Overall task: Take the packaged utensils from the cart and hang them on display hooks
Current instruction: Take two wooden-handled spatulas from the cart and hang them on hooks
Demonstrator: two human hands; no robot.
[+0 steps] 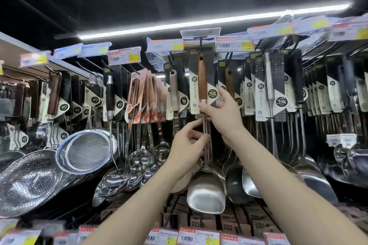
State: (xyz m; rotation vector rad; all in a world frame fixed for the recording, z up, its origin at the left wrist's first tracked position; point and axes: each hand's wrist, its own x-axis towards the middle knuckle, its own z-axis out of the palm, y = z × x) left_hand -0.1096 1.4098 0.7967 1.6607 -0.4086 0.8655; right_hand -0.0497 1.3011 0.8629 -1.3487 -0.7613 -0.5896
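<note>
Rack of hanging utensils (pixel 278 89) spreading behind both hands. Spatula (pixel 206 165) hanging between them, card up at the hook (pixel 201 43); looking stiff, bottom-heavy, slick steel. Left hand (pixel 187 145) pinching the shaft; right hand (pixel 221 113) gripping just below the wooden handle, fingers half-curled. Best hold: the shaft.

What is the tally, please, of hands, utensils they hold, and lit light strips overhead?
Hands: 2, left hand and right hand
Held utensils: 1, the spatula
Lit overhead: 1 light strip
Total: 4
</note>
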